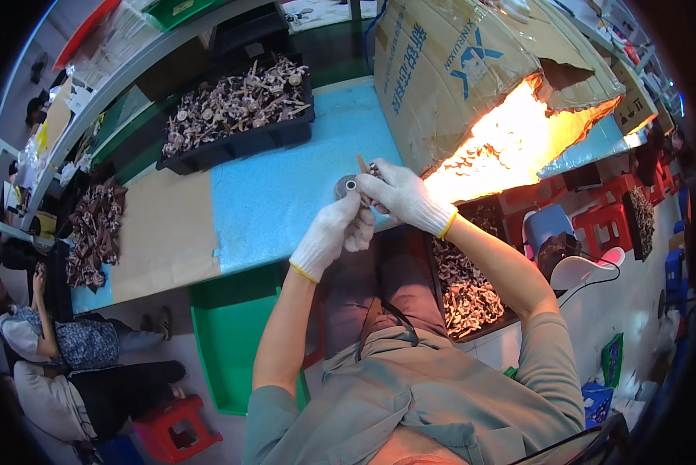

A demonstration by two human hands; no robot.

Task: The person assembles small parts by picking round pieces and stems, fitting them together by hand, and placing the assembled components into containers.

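Over the near edge of a blue benchtop (270, 201), as we are watching, a gloved left hand (326, 234) is pinching a small grey disc (341, 188); the right hand (404, 195) is grasping a brown-tipped piece (362, 163) beside it. The disc is seeming light and stiff, its rim probably offering the best hold. Blue printing (469, 56) is marking a carton (400, 116).

We see blown-out orange glare at the cardboard box (421, 93); left of it, the worktop (286, 194) looks evenly lit.
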